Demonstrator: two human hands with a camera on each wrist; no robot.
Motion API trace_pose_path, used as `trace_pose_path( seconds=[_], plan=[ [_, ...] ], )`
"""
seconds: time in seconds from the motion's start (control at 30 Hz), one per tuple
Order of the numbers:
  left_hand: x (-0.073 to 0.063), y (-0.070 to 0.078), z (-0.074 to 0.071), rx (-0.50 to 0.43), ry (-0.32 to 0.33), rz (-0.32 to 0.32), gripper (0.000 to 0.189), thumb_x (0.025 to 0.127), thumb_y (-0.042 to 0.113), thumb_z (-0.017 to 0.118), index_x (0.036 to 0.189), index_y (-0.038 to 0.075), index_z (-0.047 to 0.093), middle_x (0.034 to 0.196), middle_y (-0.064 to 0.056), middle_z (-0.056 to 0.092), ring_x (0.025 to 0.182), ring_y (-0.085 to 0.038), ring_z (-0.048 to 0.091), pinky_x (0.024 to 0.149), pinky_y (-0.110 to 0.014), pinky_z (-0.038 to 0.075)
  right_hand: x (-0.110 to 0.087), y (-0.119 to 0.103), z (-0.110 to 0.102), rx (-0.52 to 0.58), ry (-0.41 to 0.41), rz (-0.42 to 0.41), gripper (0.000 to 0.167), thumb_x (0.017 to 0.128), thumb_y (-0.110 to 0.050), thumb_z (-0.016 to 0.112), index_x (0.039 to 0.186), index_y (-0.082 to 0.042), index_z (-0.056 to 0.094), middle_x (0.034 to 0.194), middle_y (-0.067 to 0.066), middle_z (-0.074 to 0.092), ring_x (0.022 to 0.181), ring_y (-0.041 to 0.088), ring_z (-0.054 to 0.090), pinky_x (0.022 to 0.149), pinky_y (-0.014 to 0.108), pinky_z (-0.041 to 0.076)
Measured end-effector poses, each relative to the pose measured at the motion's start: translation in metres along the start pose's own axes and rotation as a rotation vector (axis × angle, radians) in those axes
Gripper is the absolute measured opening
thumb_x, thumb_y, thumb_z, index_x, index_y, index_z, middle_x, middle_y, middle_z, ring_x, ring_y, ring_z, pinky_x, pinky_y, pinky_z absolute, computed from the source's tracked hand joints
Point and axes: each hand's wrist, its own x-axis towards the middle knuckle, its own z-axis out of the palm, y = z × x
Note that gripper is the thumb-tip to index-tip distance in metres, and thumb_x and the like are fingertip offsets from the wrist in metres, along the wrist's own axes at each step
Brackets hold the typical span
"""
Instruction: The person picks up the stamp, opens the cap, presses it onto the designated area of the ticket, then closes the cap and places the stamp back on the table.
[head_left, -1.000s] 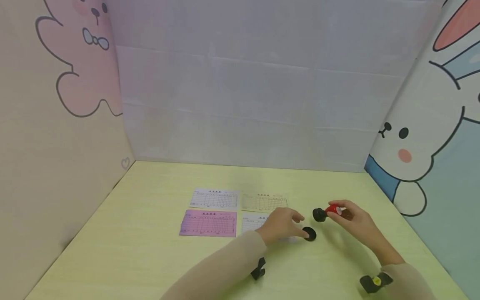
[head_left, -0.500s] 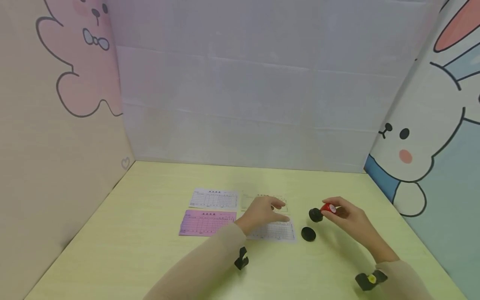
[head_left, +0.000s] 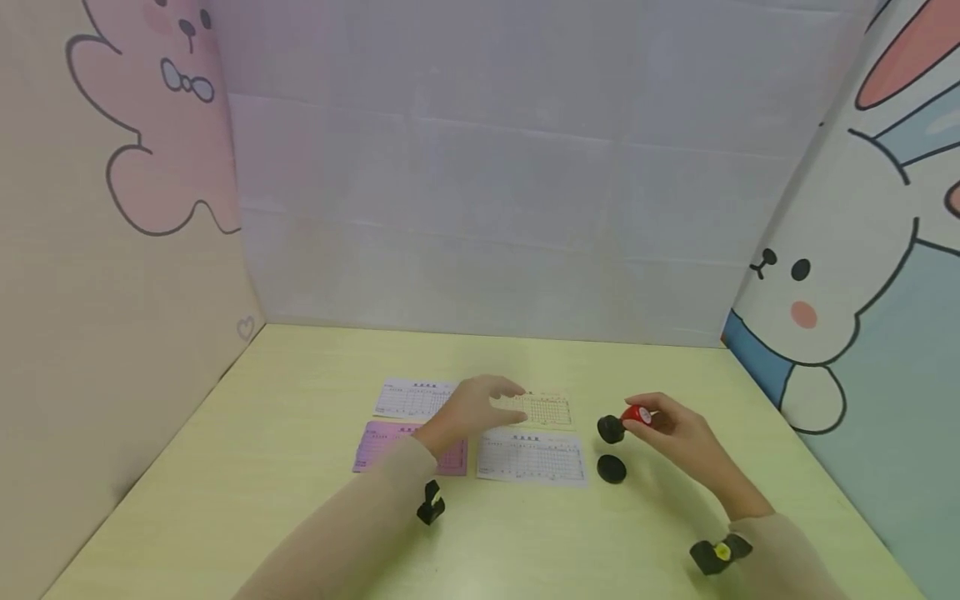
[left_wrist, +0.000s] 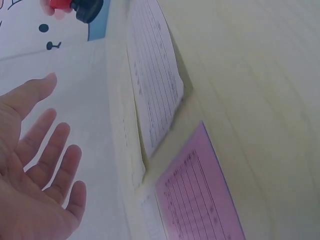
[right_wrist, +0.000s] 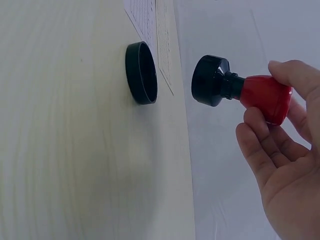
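My right hand (head_left: 678, 433) pinches a stamp (right_wrist: 265, 97) by its red handle, thumb on one side and fingers on the other. The stamp's round black head points left, raised above the table near its black round cap (right_wrist: 141, 73), which lies on the table. Over the slips, my left hand (head_left: 472, 410) hovers with fingers apart and nothing in its grasp. Beneath and around it lie a pink slip (head_left: 375, 446), a white slip (head_left: 408, 398), a yellowish slip (head_left: 547, 408) and another white slip (head_left: 531, 457), all printed with grids.
The pale yellow table (head_left: 480, 542) is walled in at the back by a whitish sheet (head_left: 480, 208). Side panels carry a cartoon pink bear (head_left: 172, 167) and a white rabbit (head_left: 840, 308).
My left hand has let go of the black cap, leaving it on the table, and moved left over the slips. The right hand has shifted slightly left with the stamp.
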Motion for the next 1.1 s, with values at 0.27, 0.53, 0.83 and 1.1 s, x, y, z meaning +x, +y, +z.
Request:
trace_pose_path(
  seconds=[0.27, 0.53, 0.83, 1.1],
  plan=[
    [-0.016, -0.025, -0.033, -0.023, 0.041, 0.005, 0.041, 0.091, 0.033, 0.076, 0.127, 0.014, 0.069, 0.13, 0.002, 0.064, 0.124, -0.029, 0.055, 0.104, -0.048, 0.045, 0.008, -0.006, 0.013, 0.05, -0.023, -0.043, 0.038, 0.093, -0.025, 0.074, 0.126, -0.01, 0.064, 0.104, 0.004, 0.067, 0.083, 0.016, 0.065, 0.073, 0.023, 0.055],
    [-0.025, -0.052, -0.057, 0.164, 0.093, 0.054, 0.035, 0.1, 0.027, 0.065, 0.13, 0.009, 0.066, 0.13, -0.008, 0.064, 0.121, -0.033, 0.056, 0.1, -0.052, 0.047, 0.021, -0.02, 0.023, 0.103, -0.068, -0.077, 0.037, 0.093, -0.025, 0.075, 0.125, -0.011, 0.065, 0.1, 0.002, 0.065, 0.083, 0.018, 0.064, 0.074, 0.023, 0.056],
    [-0.034, -0.098, -0.089, 0.259, 0.14, -0.016, 0.043, 0.102, 0.028, 0.06, 0.137, 0.004, 0.059, 0.141, -0.017, 0.056, 0.135, -0.042, 0.044, 0.11, -0.062, 0.034, 0.03, -0.028, 0.034, 0.153, -0.09, -0.089, 0.034, 0.092, -0.025, 0.075, 0.122, -0.014, 0.066, 0.099, 0.002, 0.066, 0.083, 0.02, 0.063, 0.072, 0.024, 0.055],
    [-0.045, -0.127, -0.113, 0.29, 0.082, -0.105, 0.049, 0.102, 0.033, 0.058, 0.141, 0.004, 0.055, 0.146, -0.022, 0.048, 0.139, -0.047, 0.035, 0.112, -0.066, 0.026, 0.03, -0.027, 0.038, 0.138, -0.108, -0.073, 0.034, 0.092, -0.028, 0.075, 0.122, -0.016, 0.066, 0.099, 0.0, 0.066, 0.082, 0.021, 0.062, 0.07, 0.025, 0.053]
  ],
)
